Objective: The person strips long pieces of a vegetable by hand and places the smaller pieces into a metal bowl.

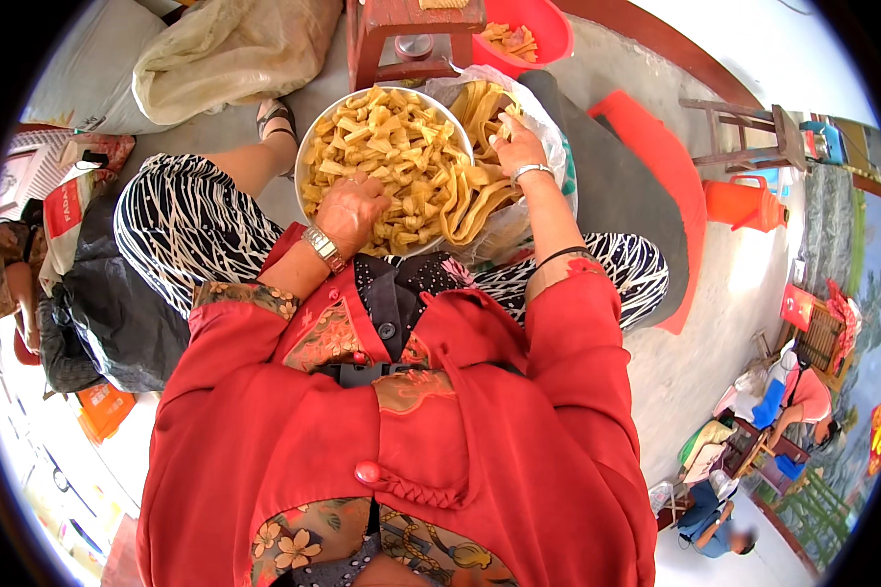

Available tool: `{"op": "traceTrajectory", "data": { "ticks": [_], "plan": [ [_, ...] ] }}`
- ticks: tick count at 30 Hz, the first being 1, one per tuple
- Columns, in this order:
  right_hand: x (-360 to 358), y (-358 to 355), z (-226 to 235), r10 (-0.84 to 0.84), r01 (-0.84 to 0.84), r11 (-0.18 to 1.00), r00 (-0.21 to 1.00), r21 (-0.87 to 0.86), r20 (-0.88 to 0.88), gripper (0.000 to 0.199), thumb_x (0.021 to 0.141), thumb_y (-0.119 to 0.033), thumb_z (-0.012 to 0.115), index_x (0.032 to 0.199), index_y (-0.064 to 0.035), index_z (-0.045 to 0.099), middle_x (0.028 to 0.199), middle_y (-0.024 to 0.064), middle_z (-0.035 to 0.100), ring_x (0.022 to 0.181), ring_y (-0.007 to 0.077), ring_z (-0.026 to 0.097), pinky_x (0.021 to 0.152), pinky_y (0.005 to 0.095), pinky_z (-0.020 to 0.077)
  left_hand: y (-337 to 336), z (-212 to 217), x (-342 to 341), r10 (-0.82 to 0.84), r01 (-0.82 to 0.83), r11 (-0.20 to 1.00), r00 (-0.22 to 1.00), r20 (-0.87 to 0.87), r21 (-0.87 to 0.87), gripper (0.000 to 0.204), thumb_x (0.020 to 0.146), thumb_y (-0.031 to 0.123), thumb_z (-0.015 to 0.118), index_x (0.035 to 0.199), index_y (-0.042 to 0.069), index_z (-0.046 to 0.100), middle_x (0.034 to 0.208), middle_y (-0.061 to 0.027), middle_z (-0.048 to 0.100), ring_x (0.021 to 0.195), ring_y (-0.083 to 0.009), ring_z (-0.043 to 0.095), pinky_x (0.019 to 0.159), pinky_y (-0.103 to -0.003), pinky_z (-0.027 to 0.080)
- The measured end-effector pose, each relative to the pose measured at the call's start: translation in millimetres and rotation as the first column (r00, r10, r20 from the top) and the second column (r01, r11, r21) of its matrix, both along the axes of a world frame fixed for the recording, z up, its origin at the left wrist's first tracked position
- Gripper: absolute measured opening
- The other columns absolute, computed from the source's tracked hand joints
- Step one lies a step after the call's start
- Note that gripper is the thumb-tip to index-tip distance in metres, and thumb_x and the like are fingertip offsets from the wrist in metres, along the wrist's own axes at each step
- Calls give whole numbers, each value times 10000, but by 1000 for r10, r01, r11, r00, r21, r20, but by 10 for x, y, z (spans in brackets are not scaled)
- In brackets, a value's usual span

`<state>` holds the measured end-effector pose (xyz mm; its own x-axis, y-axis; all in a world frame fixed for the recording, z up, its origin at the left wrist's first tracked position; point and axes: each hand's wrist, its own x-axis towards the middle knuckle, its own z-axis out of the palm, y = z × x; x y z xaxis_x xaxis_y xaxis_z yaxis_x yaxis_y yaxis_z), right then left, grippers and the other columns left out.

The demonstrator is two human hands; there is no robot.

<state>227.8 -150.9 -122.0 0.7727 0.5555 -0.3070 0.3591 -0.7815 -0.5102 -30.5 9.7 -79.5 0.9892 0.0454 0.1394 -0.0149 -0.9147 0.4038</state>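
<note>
A white bowl (308, 142) heaped with yellow cut pieces (392, 147) rests on my lap. My left hand (350, 207), with a metal watch on its wrist, lies palm down on the pieces at the bowl's near side. My right hand (519, 147), wearing a bangle, reaches into a clear plastic bag (548, 127) to the right of the bowl. Its fingers close on a stack of long yellow strips (475, 201) that drape from the bag over the bowl's right edge.
A red wooden stool (401, 34) and a red basin (538, 29) with more yellow pieces stand ahead. A sack (225, 44) lies at the upper left. Dark bags (117, 303) sit to my left. An orange jug (744, 201) and seated people (793, 391) are to the right.
</note>
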Motion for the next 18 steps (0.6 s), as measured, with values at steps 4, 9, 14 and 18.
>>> {"op": "traceTrajectory", "data": {
  "ticks": [4,9,14,18],
  "plan": [
    [187,-9,-229,146,-140,989,977,-48,158,339,843,-209,592,1166,-105,600,1076,162,628,876,249,639,712,334,526,3,2,23,5,-5,999,1000,-7,-42,122,644,31,590,741,97,625,799,-47,548,858,-243,534,759,-358,441],
    [97,22,596,-35,614,638,626,465,-779,146,878,-144,585,989,-72,645,825,23,613,720,156,620,528,247,443,38,-52,34,-8,10,996,1000,22,-83,175,623,22,589,780,76,643,792,-57,575,803,-261,550,704,-371,451],
    [10,-8,1285,177,481,472,770,739,-613,116,881,-73,550,934,-22,640,628,-21,506,489,51,437,424,179,323,37,3,47,0,7,993,998,63,-120,178,632,19,598,792,79,650,794,-56,575,799,-265,550,697,-370,451],
    [-209,-57,1644,139,430,405,843,807,-519,121,860,-21,534,907,-13,646,580,-58,442,478,11,345,418,178,258,57,-4,41,-5,7,995,1000,27,-100,169,662,41,616,825,75,644,820,-66,578,816,-269,555,718,-374,457]
  ]
}}
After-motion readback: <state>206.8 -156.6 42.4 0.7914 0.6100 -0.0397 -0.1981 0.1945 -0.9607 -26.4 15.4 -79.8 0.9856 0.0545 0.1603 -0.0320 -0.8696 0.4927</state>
